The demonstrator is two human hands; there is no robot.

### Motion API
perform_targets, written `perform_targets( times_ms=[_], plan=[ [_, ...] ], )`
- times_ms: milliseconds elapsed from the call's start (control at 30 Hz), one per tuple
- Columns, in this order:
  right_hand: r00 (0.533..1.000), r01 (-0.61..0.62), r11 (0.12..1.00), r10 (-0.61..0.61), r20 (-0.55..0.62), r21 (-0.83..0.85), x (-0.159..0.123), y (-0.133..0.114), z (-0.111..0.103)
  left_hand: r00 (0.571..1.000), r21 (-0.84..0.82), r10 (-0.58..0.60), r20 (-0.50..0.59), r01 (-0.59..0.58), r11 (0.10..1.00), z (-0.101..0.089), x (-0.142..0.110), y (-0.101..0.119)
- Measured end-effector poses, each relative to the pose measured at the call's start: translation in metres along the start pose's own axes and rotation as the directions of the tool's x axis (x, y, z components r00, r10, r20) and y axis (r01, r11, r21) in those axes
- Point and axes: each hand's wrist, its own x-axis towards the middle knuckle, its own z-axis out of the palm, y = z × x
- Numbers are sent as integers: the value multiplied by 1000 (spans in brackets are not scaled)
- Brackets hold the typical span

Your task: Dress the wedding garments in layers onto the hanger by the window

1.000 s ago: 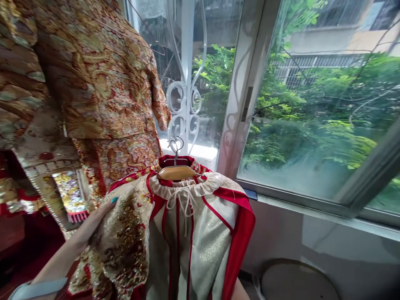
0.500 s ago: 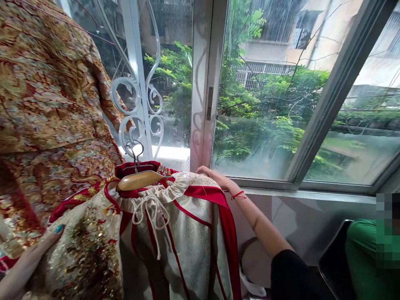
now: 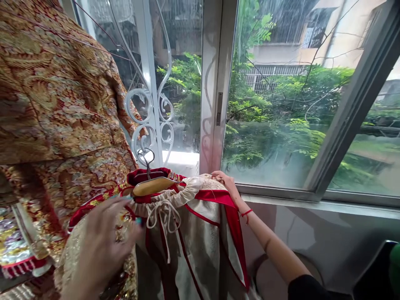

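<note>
A cream garment (image 3: pixel 200 241) with red trim hangs on a wooden hanger (image 3: pixel 154 186) with a metal hook. Its gathered neckline carries a white drawstring tied in a bow (image 3: pixel 164 212). On its left side is a front covered in gold beads and sequins (image 3: pixel 67 258). My left hand (image 3: pixel 108 241), blurred by motion, is over that beaded front near the collar, thumb and fingers apart. At the garment's right shoulder, the fingers of my right hand (image 3: pixel 225 183) bend over the cream fabric and grip it. A red string is around my right wrist.
A gold and red embroidered robe (image 3: pixel 62 104) hangs at the left, close to the garment. Behind are white scrolled metalwork (image 3: pixel 151 112) and a sliding window (image 3: pixel 218 116) with a sill (image 3: pixel 328 208). A dark chair edge (image 3: pixel 375 271) shows at lower right.
My left hand has moved from the beaded side up and right towards the collar. My right hand stays at the shoulder, its fingers more bent. The view has shifted slightly left.
</note>
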Motion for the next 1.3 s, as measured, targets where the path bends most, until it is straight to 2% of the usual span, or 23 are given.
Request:
perform_targets(
  times_ms=[33,67,133,167,200,267,333,433,533,633,700,733,800,867,900,1033,1100,1167,1233,1300],
  plan=[
    [1000,1,1000,-1,15,29,5,0,2,990,3,134,44,-134,991,14,14,21],
    [999,1,999,-3,36,51,10,-1,4,959,-18,265,99,-264,964,29,30,41],
    [996,-5,995,-5,93,101,17,-2,4,869,-84,433,240,-426,901,60,58,74],
    [992,-8,993,-7,126,119,19,-2,2,813,-131,495,307,-479,868,75,69,85],
    [987,-12,991,-10,158,133,21,-3,-1,776,-156,514,366,-493,856,88,77,92],
    [972,-10,990,-24,235,144,23,-7,-9,736,-168,504,452,-485,858,107,84,97],
    [940,35,996,-62,335,86,25,-13,-18,737,-146,472,483,-464,874,115,82,93],
    [892,213,969,-139,431,-128,29,-26,-32,752,-149,471,461,-457,877,115,75,86],
    [904,329,908,-224,363,-260,33,-33,-41,777,-158,450,440,-427,891,115,71,84],
    [927,357,887,-297,229,-293,33,-25,-41,783,-169,435,443,-404,899,116,70,86],
    [959,284,910,-265,104,-301,30,-13,-36,782,-171,431,449,-399,901,117,70,86],
    [980,198,947,-197,29,-254,27,-6,-31,782,-168,428,453,-396,903,118,69,86],
    [997,-17,999,14,-70,-47,20,6,-19,785,-159,412,463,-384,909,118,70,86],
    [982,-175,971,185,-49,160,12,14,-7,784,-152,391,482,-365,918,118,71,87],
    [975,-214,952,223,-15,219,8,17,-3,782,-147,380,493,-356,923,118,71,87],
    [976,-216,939,198,93,268,-17,26,0,765,-124,365,530,-356,926,114,71,90],
    [984,-139,969,111,142,203,-38,36,-1,757,-104,377,534,-383,918,111,70,91],
    [989,-21,1000,17,144,20,-61,50,1,743,-82,389,545,-414,907,107,67,92],
    [996,55,969,-35,88,-239,-83,66,4,727,-69,394,562,-433,899,101,64,94],
    [999,17,915,-28,-22,-402,-100,80,6,720,-75,403,565,-442,894,95,62,95]
  ],
)
